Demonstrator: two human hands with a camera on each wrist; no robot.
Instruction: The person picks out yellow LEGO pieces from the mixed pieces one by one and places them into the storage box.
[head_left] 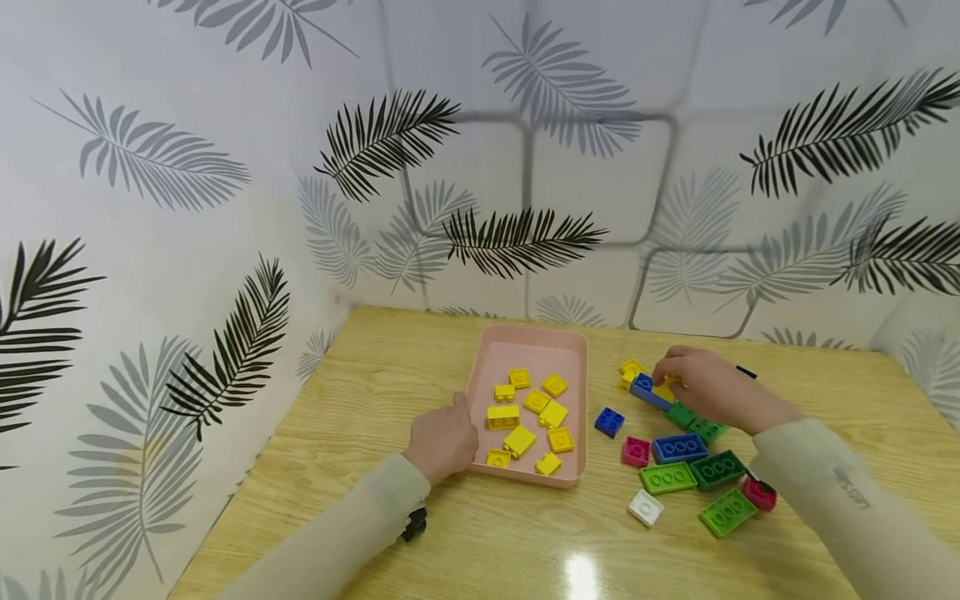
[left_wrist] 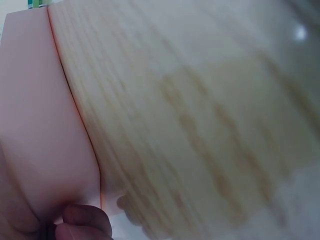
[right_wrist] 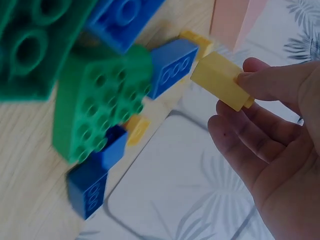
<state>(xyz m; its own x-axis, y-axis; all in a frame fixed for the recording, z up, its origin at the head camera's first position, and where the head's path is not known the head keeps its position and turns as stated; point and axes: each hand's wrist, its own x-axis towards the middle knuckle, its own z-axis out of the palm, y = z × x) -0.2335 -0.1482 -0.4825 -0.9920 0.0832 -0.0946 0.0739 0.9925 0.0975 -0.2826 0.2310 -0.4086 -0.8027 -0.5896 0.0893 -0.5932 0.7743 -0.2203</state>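
Observation:
My right hand (head_left: 701, 385) is over the far part of the brick pile. Its thumb and fingers pinch a yellow brick (right_wrist: 222, 80), plain in the right wrist view and partly covered by the hand in the head view. My left hand (head_left: 442, 437) grips the near left side of a pink tray (head_left: 532, 335); the left wrist view has its fingertips (left_wrist: 85, 218) by the tray's wall. Several yellow bricks (head_left: 519, 442) lie scattered inside the tray. Beside the right hand are a long blue brick (head_left: 651, 393) and another yellow brick (head_left: 632, 367).
Right of the tray, several loose bricks lie on the wooden table (head_left: 390, 367): a small blue one (head_left: 610, 422), a pink one (head_left: 636, 451), a white one (head_left: 646, 507), a light green one (head_left: 727, 512) and a dark green one (head_left: 716, 469). Leaf-patterned cloth (head_left: 585, 183) hangs behind.

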